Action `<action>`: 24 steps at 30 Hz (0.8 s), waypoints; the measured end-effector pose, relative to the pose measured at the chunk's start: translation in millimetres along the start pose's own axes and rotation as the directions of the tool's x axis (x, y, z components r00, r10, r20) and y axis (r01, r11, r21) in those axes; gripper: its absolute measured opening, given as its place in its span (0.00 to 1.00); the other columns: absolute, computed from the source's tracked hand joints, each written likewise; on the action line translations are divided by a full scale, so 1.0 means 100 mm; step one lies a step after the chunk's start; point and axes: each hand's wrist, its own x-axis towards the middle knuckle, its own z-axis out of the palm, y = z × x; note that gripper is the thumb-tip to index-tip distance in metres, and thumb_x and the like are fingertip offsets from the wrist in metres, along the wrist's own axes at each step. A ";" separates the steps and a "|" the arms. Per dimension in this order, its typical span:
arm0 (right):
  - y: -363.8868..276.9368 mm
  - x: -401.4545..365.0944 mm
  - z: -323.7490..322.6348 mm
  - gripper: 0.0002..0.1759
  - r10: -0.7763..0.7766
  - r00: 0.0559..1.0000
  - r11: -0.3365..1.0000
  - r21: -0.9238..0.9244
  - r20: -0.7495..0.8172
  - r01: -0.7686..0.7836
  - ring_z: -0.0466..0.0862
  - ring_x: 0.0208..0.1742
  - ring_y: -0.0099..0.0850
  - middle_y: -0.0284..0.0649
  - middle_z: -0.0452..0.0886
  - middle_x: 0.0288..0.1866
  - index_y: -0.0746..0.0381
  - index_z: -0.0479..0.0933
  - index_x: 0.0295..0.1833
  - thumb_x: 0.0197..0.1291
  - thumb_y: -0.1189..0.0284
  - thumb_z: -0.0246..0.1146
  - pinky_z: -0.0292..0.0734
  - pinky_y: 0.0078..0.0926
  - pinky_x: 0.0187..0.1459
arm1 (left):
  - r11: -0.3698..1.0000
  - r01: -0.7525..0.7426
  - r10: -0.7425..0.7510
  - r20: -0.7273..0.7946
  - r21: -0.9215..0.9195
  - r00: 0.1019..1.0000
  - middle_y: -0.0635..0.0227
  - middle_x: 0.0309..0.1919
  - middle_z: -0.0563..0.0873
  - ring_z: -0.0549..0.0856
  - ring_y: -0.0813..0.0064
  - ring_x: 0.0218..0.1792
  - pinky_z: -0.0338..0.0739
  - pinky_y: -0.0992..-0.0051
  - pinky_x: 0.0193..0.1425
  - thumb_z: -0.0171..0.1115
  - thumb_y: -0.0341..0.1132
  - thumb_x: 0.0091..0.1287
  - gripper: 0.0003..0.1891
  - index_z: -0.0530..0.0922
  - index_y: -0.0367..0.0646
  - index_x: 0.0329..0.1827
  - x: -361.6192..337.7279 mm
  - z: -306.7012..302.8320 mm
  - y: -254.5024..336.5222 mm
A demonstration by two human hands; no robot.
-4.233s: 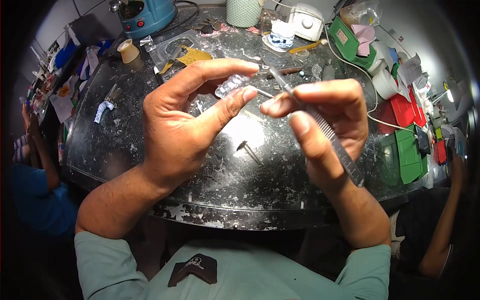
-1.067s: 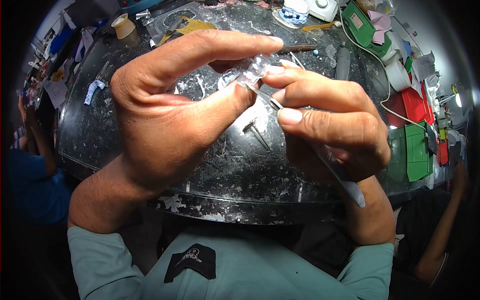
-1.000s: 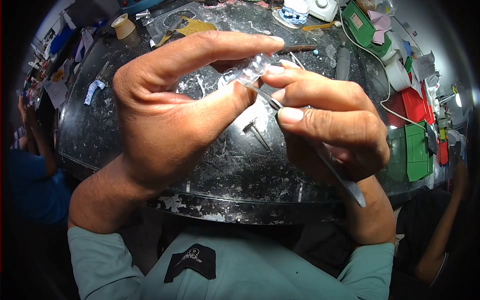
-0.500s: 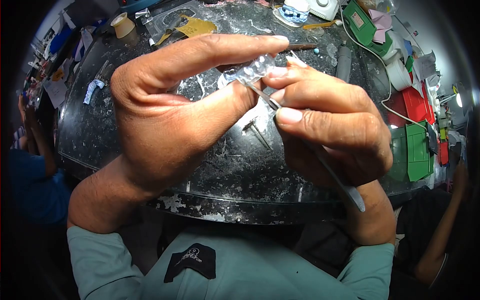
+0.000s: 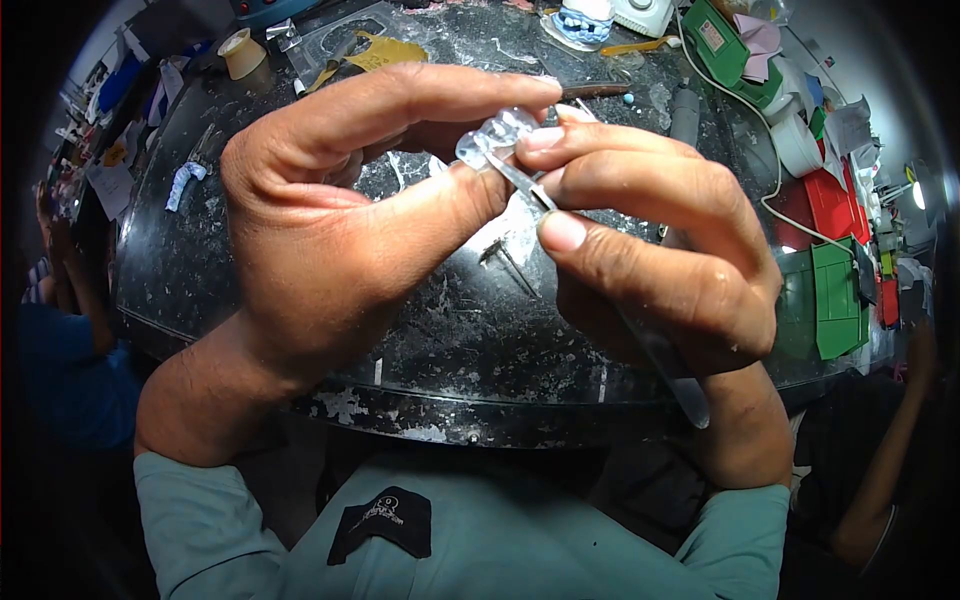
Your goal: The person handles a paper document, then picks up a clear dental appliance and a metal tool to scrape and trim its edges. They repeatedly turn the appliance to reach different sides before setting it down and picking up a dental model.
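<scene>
My left hand is closed, pinching a clear plastic dental tray with tooth-shaped bumps between thumb and index finger. In my right hand is a slim metal scalpel, gripped like a pen. Its tip touches or lies right at the tray's near side, just above my left thumb; exact contact is hard to tell. The handle's flat, rounded end slants down below my right palm. Fingertips of my right hand rest against the tray's right end. Part of the tray is hidden by my fingers.
A small metal tool lies on the scuffed black table beneath my hands. Farther back stand a dental model, a beige cup and a green bin. A cable runs down the right. Other people sit at both sides.
The tray has tilted and shifted slightly left, showing more of its near end. My right hand and the scalpel have moved slightly left, with the blade now overlapping the tray.
</scene>
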 end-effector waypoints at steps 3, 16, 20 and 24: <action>-0.01 0.00 -0.02 0.15 0.000 1.000 1.000 0.003 0.007 0.000 0.87 0.48 0.43 0.49 0.80 0.44 0.64 0.75 0.46 0.55 0.85 0.69 0.85 0.45 0.54 | 1.000 -0.002 0.003 0.012 -0.017 1.000 0.53 0.51 0.87 0.86 0.68 0.54 0.78 0.70 0.64 0.65 0.22 0.62 0.16 0.82 0.32 0.55 0.00 0.01 0.00; -0.03 -0.01 -0.04 0.20 0.147 0.989 0.979 0.137 0.026 -0.149 0.86 0.52 0.47 0.54 0.81 0.44 0.65 0.69 0.50 0.55 0.86 0.69 0.83 0.47 0.56 | 0.983 0.067 -0.067 0.007 -0.172 0.998 0.54 0.51 0.87 0.86 0.66 0.55 0.77 0.69 0.64 0.66 0.23 0.63 0.15 0.82 0.34 0.54 0.00 0.03 -0.04; 0.01 0.00 -0.07 0.21 0.146 0.987 0.973 0.174 0.059 -0.155 0.86 0.53 0.47 0.54 0.82 0.43 0.65 0.68 0.50 0.56 0.85 0.69 0.82 0.49 0.57 | 0.985 0.058 -0.057 0.013 -0.161 0.998 0.53 0.51 0.87 0.85 0.66 0.55 0.77 0.68 0.65 0.66 0.23 0.63 0.15 0.82 0.34 0.54 0.00 0.02 -0.03; 0.00 0.01 -0.07 0.20 0.136 0.989 0.975 0.167 0.060 -0.144 0.85 0.53 0.46 0.53 0.82 0.43 0.66 0.68 0.50 0.57 0.83 0.70 0.80 0.51 0.59 | 0.989 0.037 -0.034 0.020 -0.142 0.999 0.53 0.51 0.87 0.85 0.66 0.56 0.77 0.67 0.65 0.66 0.24 0.63 0.15 0.82 0.33 0.54 0.00 0.01 -0.06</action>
